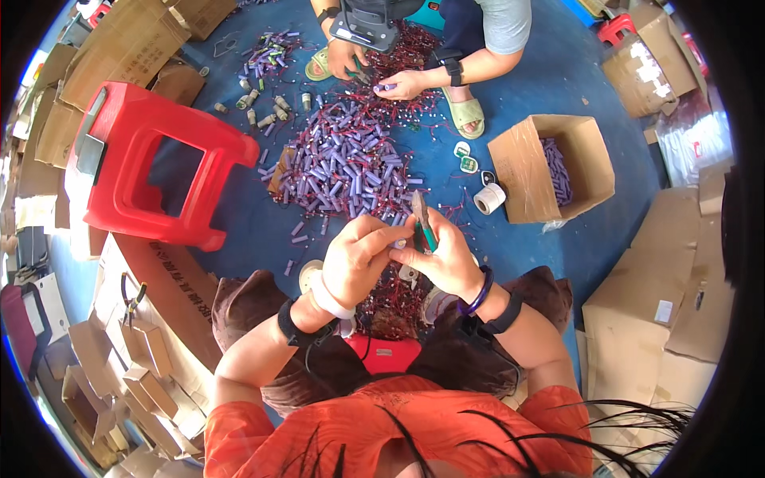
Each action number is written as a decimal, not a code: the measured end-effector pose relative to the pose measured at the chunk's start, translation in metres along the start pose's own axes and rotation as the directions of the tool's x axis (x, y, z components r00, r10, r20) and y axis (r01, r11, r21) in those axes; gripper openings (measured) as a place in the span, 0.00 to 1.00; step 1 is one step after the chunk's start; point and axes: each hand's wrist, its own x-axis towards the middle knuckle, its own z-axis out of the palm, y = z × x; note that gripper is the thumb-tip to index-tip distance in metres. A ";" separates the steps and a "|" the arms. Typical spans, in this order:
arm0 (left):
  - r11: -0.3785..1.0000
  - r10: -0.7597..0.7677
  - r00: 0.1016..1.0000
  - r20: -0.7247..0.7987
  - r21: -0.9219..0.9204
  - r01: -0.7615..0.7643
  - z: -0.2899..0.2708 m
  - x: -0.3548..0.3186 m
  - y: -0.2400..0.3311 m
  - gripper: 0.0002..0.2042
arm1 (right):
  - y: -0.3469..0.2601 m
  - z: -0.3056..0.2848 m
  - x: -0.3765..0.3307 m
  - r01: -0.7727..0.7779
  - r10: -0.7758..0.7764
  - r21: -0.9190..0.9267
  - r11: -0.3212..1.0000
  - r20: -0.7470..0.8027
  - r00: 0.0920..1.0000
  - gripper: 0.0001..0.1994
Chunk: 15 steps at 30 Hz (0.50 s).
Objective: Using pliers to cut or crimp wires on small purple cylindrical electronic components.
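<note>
In front of my knees, my left hand is closed, its fingers pinching a small purple cylindrical battery cell. Only one end of that cell shows between the fingers. My right hand is wrapped round green-handled pliers, whose metal jaws point up and away from me. The thumb of this hand reaches across to the cell, so the two hands nearly meet. Just beyond them lies a large heap of purple battery cells with red wires. Below my hands, more red and dark wire pieces lie between my feet.
Opposite me a person's hands hold a cell and green-handled pliers. A red plastic stool stands left. On the right, an open carton contains purple cells, beside a white tape roll. Cardboard boxes line both sides.
</note>
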 end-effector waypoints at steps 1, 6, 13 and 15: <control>0.992 0.060 0.998 0.032 0.114 -0.063 -0.001 0.000 -0.001 0.20 | 0.000 0.000 0.000 -0.027 0.027 0.070 0.997 0.004 1.000 0.17; 0.981 -0.171 0.977 0.130 -0.070 0.181 -0.003 0.000 0.002 0.21 | 0.000 -0.009 0.002 -0.011 0.010 0.090 0.996 0.008 1.000 0.16; 0.911 -0.176 0.896 0.409 -0.278 0.306 -0.018 0.001 -0.009 0.15 | -0.006 -0.042 0.013 -0.119 0.034 0.319 0.940 0.260 0.965 0.09; 0.544 -0.234 0.771 0.592 -0.577 0.609 -0.022 -0.003 -0.005 0.13 | -0.020 -0.047 0.016 -0.169 0.117 0.411 0.896 0.148 0.982 0.08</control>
